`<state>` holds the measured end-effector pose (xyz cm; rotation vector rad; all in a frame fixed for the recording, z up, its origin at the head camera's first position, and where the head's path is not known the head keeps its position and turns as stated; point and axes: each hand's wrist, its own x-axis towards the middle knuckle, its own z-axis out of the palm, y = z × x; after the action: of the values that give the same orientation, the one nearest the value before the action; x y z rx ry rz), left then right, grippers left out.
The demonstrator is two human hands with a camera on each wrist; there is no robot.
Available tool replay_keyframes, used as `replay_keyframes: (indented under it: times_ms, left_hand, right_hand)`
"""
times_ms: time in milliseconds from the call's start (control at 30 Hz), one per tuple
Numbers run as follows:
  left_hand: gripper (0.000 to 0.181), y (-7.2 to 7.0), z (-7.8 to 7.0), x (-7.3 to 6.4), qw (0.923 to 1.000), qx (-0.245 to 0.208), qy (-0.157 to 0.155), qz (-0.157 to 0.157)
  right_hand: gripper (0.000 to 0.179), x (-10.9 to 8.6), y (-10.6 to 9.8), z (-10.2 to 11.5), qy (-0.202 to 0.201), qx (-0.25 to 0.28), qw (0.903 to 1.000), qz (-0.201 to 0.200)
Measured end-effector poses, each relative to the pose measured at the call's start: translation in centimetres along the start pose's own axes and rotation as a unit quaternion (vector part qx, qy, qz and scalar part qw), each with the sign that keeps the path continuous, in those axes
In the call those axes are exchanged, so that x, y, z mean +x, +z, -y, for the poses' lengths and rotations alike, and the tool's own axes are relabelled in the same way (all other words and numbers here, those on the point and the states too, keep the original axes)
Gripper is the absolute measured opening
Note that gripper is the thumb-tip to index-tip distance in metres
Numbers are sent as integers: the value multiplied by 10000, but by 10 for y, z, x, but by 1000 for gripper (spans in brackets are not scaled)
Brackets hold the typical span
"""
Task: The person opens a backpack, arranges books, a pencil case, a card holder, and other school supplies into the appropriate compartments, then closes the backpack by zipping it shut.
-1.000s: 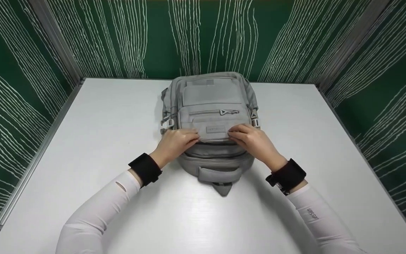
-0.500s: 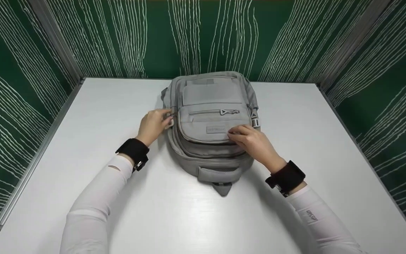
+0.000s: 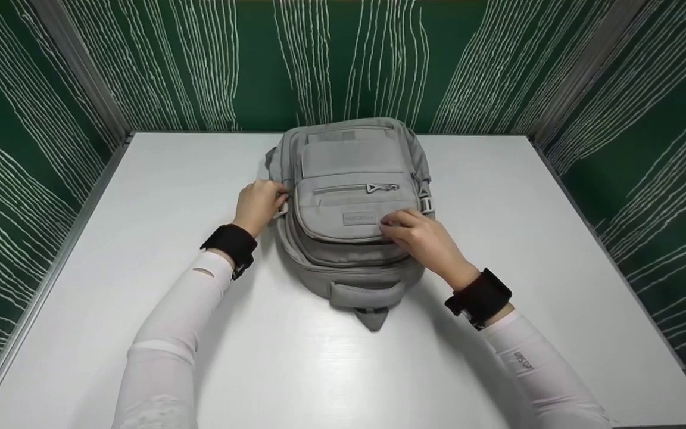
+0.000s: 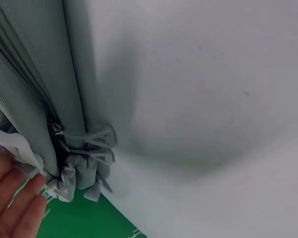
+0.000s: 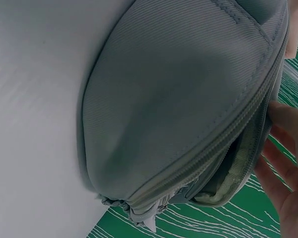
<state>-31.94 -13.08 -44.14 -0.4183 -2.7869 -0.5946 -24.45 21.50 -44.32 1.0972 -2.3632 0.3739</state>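
Note:
A grey backpack [image 3: 352,158] lies front up on the white table, its carry handle [image 3: 367,293] toward me. My left hand [image 3: 258,205] pinches at the left edge of the front pocket, beside a pale side buckle [image 4: 19,148]; what sits between the fingertips is hidden. Two looped zipper pulls [image 4: 102,144] hang free lower on that side. My right hand [image 3: 417,235] pinches the front pocket's near right edge, next to the label patch [image 3: 359,218]. In the right wrist view the pocket's mouth [image 5: 228,173] gapes, with its pale lining showing.
The white table [image 3: 319,369] spreads around the backpack. Green walls [image 3: 259,65] with white streaks enclose the back and both sides, with metal posts [image 3: 81,65] at the corners. A second side buckle [image 3: 426,205] is on the backpack's right.
My left hand has let go of the front pocket's near edge and moved up and left to the pocket's left side. The right hand keeps its grip; the view shifts slightly.

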Motion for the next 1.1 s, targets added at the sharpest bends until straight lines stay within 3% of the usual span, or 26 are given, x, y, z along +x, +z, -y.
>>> replay_keyframes:
  times_ms: [300, 500, 733, 967, 1100]
  left_hand:
    - [18, -12, -12, -10, 9958, 706, 586, -76]
    - [20, -18, -20, -25, 9925, 911, 804, -92]
    - [16, -22, -29, -46, 9900, 770, 1168, -196]
    - [15, -24, -41, -60, 9933, 528, 1023, 32]
    - [17, -25, -49, -69, 9925, 492, 1108, 147]
  right_hand:
    - [18, 1, -2, 0, 43, 5, 10000, -41]
    - [17, 0, -1, 0, 47, -94, 9999, 14]
    - [17, 0, 0, -2, 81, -134, 9999, 34]
    - [17, -1, 1, 0, 51, -116, 9999, -20]
    - [17, -1, 2, 1, 30, -90, 9999, -65]
